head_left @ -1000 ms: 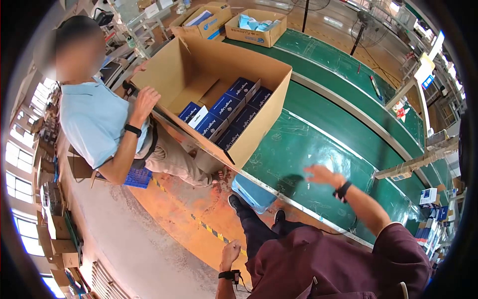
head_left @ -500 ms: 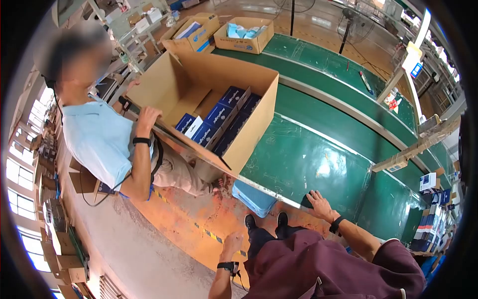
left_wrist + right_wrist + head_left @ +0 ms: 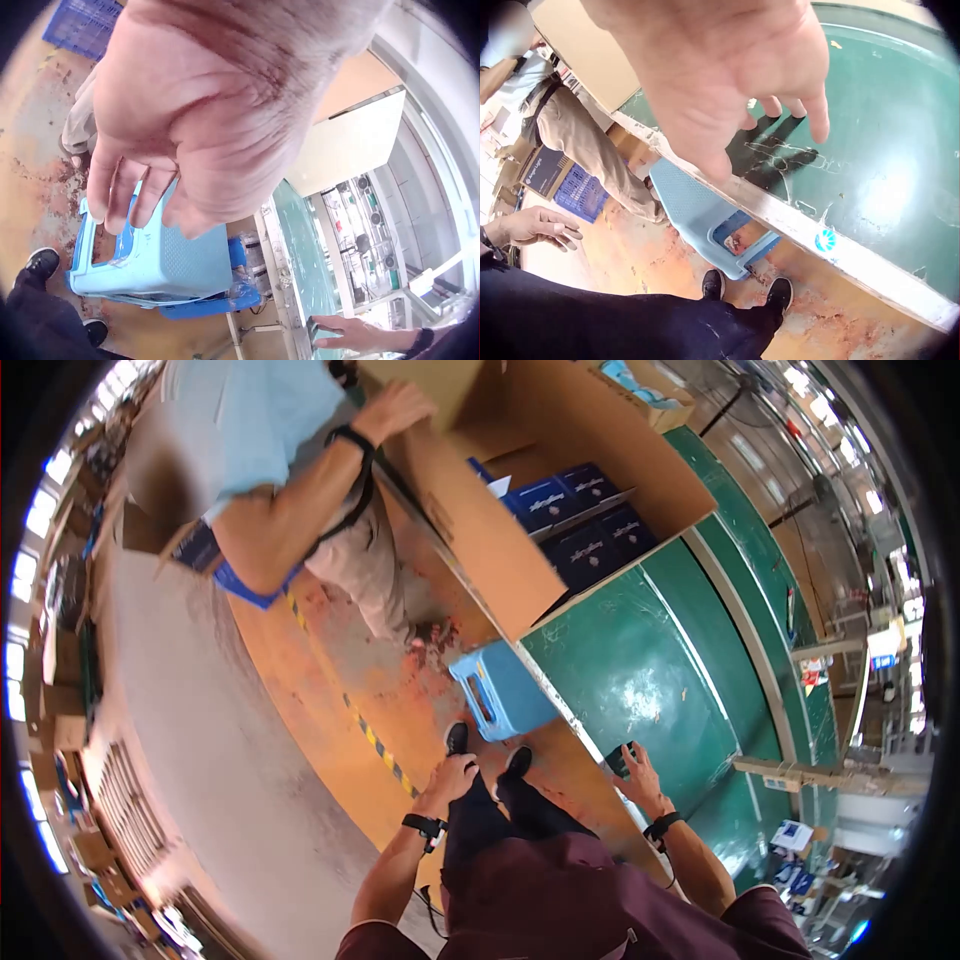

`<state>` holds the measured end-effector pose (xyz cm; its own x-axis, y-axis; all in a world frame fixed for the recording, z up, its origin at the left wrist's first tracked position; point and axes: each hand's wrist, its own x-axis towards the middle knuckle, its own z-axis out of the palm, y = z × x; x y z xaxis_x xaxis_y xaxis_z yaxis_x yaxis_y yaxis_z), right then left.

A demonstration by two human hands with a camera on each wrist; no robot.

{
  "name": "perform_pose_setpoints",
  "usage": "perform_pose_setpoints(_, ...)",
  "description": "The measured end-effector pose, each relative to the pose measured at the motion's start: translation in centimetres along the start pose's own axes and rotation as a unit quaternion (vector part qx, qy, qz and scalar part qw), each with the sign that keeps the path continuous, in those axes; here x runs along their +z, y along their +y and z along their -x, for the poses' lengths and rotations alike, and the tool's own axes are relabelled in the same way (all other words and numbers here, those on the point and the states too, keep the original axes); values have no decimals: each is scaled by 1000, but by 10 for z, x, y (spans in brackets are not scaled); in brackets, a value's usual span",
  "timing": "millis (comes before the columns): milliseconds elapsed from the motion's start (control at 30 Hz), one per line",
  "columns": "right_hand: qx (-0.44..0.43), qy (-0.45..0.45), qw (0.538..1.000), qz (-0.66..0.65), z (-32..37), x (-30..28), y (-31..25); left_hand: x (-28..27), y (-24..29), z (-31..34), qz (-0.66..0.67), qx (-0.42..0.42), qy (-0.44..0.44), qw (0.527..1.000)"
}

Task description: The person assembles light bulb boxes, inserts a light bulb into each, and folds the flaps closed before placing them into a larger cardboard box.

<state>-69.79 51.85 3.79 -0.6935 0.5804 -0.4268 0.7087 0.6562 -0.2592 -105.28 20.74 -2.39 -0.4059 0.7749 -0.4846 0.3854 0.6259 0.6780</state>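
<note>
My left hand [image 3: 448, 780] hangs over the floor in front of my legs, fingers loosely bent around nothing. In the left wrist view, its fingers overlap a light blue plastic stool [image 3: 191, 259]. At the near edge of the green table [image 3: 620, 670], my right hand [image 3: 640, 785] has its fingers spread and holds nothing. The right wrist view shows its fingertips close over the table top, with their shadow beneath. Farther along the table is a large open carton [image 3: 470, 530] with several dark blue boxes [image 3: 545, 503] inside. Another person's hand [image 3: 398, 408] rests on the carton's rim.
The other person, in a light blue shirt [image 3: 265, 435], stands left of the carton. A blue plastic crate [image 3: 581, 193] sits on the floor behind them. A wooden beam [image 3: 800, 768] spans the table to my right, with small packages [image 3: 792, 840] beyond it.
The head view has tipped down and swung, bringing the stool and floor into the middle. My right hand has come down to the table edge. My left hand remains low over the floor.
</note>
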Motion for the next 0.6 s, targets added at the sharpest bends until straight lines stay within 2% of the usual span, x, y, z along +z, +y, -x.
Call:
perform_pose_setpoints(67, 8, -21, 999, -28, -5, -6, 2, 20, -12, -3, 29, 0, 11, 1000)
perform_pose_setpoints(100, 3, -15, 1000, -18, -5, -8, -2, 17, -8, -1, 39, -6, -12, 999)
perform_pose_setpoints(200, 19, -27, 999, -14, -3, -13, -10, 31, -20, 11, 62, 10, 56, 996)
perform_pose_setpoints(333, 26, -10, 1000, -4, -11, -4, -6, 22, -41, 21, 59, -5, 24, 998)
perform_pose_setpoints(400, 35, 33, 998, 30, -12, 4, -16, 25, -62, 24, 55, -15, -20, 998)
perform_pose_setpoints(433, 43, 57, 997, 22, -11, 1, -30, 27, -74, 23, 50, 8, -17, 999)
perform_pose_setpoints(467, 99, 64, 993, -12, -13, -1, -51, 33, -90, 15, 9, -5, -104, 995)
perform_pose_setpoints(533, 114, 118, 986, 4, -18, 17, -71, 54, -141, -13, -82, -22, -261, 961)
perform_pose_setpoints(600, 128, 223, 965, 46, -24, 67, -75, 93, -220, -23, -108, -2, -265, 958)
